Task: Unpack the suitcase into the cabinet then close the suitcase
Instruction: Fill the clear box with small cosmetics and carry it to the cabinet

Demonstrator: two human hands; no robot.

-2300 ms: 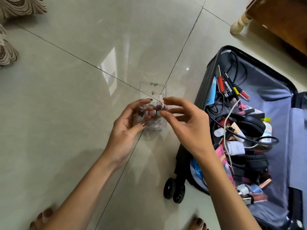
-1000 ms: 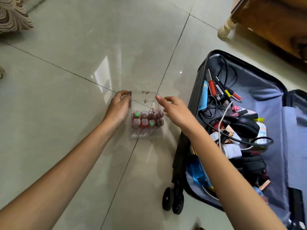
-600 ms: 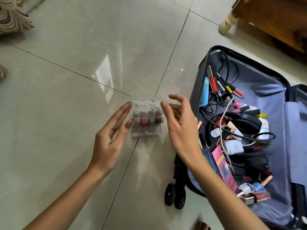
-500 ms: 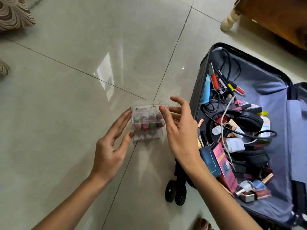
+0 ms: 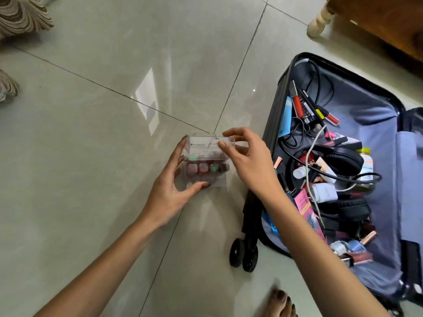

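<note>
A clear plastic box (image 5: 207,163) with several small red, pink and green bottles inside is held just above the floor. My left hand (image 5: 170,186) grips its left side, thumb under the front edge. My right hand (image 5: 248,161) pinches the box's top right corner by the lid. The open black suitcase (image 5: 277,106) lies on the floor to the right, lined in grey. It holds black headphones (image 5: 343,160), cables, a white charger (image 5: 325,193), a pink carton (image 5: 303,202) and several cosmetics tubes.
Glossy beige floor tiles (image 5: 91,156) spread to the left and ahead. A wooden furniture piece with a cream leg (image 5: 318,19) stands at the top right. Patterned fabric (image 5: 20,17) hangs at the top left. The suitcase wheels (image 5: 243,253) and my bare toes (image 5: 280,303) are near the bottom.
The lid came down on the box. Both hands then closed in on the box and lifted it off the floor; now they hold it by its sides.
</note>
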